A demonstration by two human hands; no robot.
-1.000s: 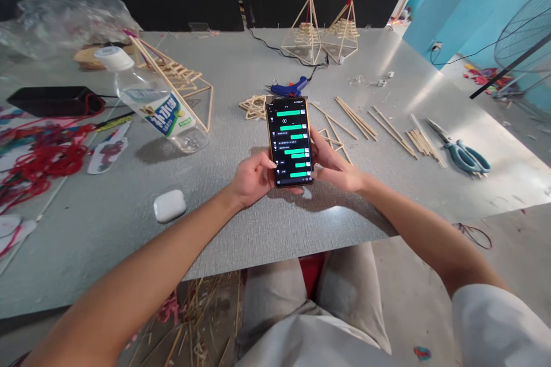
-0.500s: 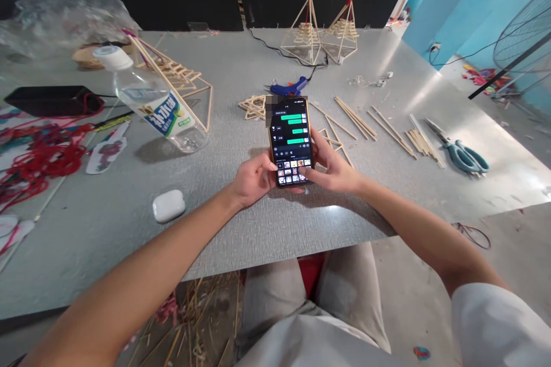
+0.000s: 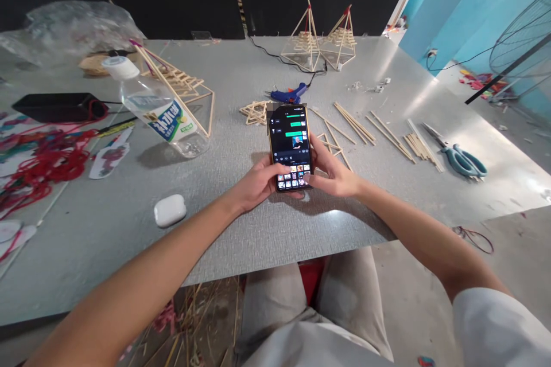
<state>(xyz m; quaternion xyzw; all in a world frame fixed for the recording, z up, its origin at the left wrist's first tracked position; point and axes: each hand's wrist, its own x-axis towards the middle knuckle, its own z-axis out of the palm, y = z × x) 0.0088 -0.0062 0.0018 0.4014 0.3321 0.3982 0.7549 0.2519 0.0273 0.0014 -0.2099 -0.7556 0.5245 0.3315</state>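
Both hands hold a smartphone (image 3: 289, 146) upright over the front of the grey table. Its lit screen shows a dark chat with green bubbles above a grid of small pictures. My left hand (image 3: 257, 183) closes around the lower left side, its thumb lying over the picture grid. On the other side, my right hand (image 3: 333, 175) grips the lower right edge, with its thumb at the grid's right part. Behind the phone lie a star of thin wooden sticks (image 3: 255, 113) and a blue glue gun (image 3: 289, 93). A stick frame (image 3: 336, 146) is partly hidden by my right hand.
To the left stand a plastic bottle (image 3: 166, 117) and a white earphone case (image 3: 170, 210), with red yarn (image 3: 51, 166) beyond. Loose sticks (image 3: 355, 123) and blue-handled scissors (image 3: 462, 157) lie at right. Two stick pyramids (image 3: 307, 40) stand at the back.
My left thumb has moved inward across the screen. The chat has scrolled up, and a picture now appears below the green bubbles. The view has tilted up slightly.
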